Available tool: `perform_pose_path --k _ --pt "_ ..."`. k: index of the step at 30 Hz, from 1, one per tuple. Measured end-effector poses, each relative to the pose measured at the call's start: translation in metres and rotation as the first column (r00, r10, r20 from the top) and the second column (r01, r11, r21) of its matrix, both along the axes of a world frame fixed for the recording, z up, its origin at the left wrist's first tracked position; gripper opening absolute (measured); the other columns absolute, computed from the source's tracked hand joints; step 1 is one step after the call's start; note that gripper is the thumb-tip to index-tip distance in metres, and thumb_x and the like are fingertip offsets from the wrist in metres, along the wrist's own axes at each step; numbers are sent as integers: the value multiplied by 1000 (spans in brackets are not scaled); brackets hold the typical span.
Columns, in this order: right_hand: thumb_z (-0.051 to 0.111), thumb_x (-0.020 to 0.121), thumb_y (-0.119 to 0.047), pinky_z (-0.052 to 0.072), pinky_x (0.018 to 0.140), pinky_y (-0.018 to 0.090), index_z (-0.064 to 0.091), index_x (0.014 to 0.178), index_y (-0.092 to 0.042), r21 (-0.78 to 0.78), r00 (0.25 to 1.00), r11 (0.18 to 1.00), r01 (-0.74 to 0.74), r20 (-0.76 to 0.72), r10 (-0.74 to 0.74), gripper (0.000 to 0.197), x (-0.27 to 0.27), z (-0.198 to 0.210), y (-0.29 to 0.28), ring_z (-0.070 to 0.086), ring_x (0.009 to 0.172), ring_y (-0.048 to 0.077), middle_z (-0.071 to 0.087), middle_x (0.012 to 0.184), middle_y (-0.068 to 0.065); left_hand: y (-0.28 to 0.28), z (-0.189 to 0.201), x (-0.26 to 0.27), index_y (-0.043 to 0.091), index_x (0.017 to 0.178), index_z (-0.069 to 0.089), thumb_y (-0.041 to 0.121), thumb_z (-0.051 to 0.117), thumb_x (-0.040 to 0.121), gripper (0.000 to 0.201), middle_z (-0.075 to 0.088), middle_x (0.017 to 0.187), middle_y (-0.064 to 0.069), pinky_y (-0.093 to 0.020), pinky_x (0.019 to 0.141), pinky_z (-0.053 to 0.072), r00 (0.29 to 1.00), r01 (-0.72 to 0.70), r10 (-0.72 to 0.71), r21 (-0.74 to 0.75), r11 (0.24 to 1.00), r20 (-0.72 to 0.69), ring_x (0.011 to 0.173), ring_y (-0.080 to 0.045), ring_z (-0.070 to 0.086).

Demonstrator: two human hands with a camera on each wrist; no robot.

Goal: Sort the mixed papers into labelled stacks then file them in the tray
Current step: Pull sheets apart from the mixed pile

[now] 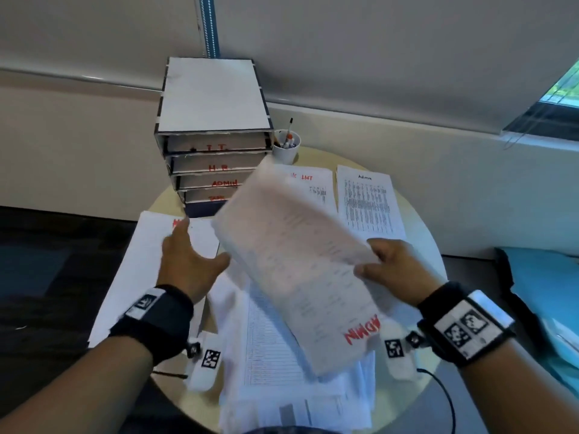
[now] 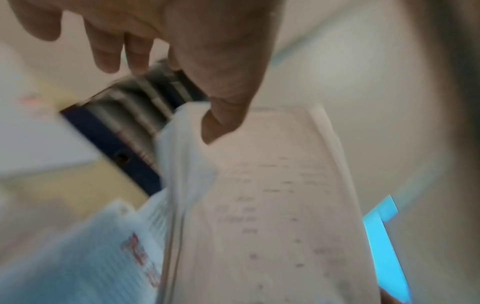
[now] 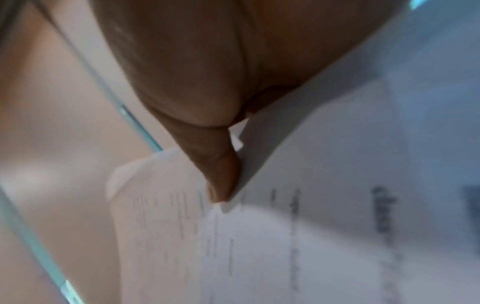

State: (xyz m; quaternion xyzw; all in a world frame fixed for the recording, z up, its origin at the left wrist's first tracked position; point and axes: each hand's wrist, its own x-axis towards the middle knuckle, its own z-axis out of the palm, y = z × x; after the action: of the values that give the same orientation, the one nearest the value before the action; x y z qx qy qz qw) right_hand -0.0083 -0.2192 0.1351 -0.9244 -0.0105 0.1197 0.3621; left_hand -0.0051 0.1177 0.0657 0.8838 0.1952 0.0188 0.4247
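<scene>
A: Item one: round pale wooden table [image 1: 416, 220]; four-tier labelled grey filing tray [image 1: 216, 166] at back.

B: White printed ADMIN sheet [image 1: 300, 264], airborne; right hand [image 1: 394, 267] pinched its edge, left hand [image 1: 188, 261] empty, fingers spread. One-handed hold risked flopping, misfiling.

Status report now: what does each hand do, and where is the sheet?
Right hand pinches white printed sheet marked ADMIN in red, lifted over the mixed pile. Left hand open, beside the sheet. Labelled grey stacked tray behind, unblocked.
</scene>
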Motion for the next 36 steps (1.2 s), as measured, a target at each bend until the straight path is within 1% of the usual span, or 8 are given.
perform_pose_path --k 3,5,9,12,14,19,27,36 --pt "75 84 -11 57 71 29 73 89 -23 293 996 953 81 11 -89 13 -5 1 4 73 78 10 77 85 -11 -18 -13 -3 16 142 43 42 83 56 98 59 126 -8 -42 100 42 969 23 -188 -701 713 -159 116 -26 55" --pt "75 84 -12 61 76 40 76 91 -22 359 982 919 163 27 -185 12 -6 -8 15 75 83 19 78 91 -6 -36 -5 2 14 128 56 29 75 71 62 66 111 -6 -42 88 47 968 161 -253 -778 607 3 102 -27 60" --pt "72 83 -13 61 76 49 73 86 -10 381 922 865 326 73 -380 5 -12 -35 37 72 85 29 76 86 6 -61 22 11 18 122 61 7 56 94 30 70 118 3 -33 91 54 944 299 -167 -528 795 283 107 -15 66" --pt "71 85 -10 60 74 33 72 91 -10 499 870 762 414 28 -491 6 -20 -49 48 72 79 18 76 83 -2 -68 25 5 17 126 56 17 54 93 32 66 118 4 -16 89 50 892 321 -146 -371 871 428 109 -8 61" --pt "73 84 -10 58 72 33 70 88 -3 503 858 747 436 20 -514 9 -26 -56 52 69 77 22 75 84 11 -67 17 -1 17 126 54 25 54 87 40 64 116 4 -16 88 49 900 294 -121 -378 878 418 108 -6 59" --pt "81 75 -3 56 77 22 72 99 -20 553 874 702 448 -106 -474 30 -36 -76 49 72 90 7 75 90 -14 -63 -13 -15 20 123 53 21 55 77 46 63 115 2 -37 90 50 936 271 -131 -427 863 328 109 -14 58" --pt "69 82 0 57 62 24 71 93 -13 552 838 664 504 -127 -531 17 -27 -75 56 71 77 12 75 85 -4 -71 -18 -10 14 114 51 20 46 81 33 59 101 11 -11 71 46 949 255 -149 -401 880 277 87 16 53" --pt "74 81 -9 57 89 41 63 106 -21 412 843 751 515 -85 -532 29 -20 -78 44 69 99 21 72 100 -5 -66 -38 -5 8 120 49 9 45 99 22 58 111 -2 -10 66 38 966 251 -227 -229 940 124 97 -19 55"
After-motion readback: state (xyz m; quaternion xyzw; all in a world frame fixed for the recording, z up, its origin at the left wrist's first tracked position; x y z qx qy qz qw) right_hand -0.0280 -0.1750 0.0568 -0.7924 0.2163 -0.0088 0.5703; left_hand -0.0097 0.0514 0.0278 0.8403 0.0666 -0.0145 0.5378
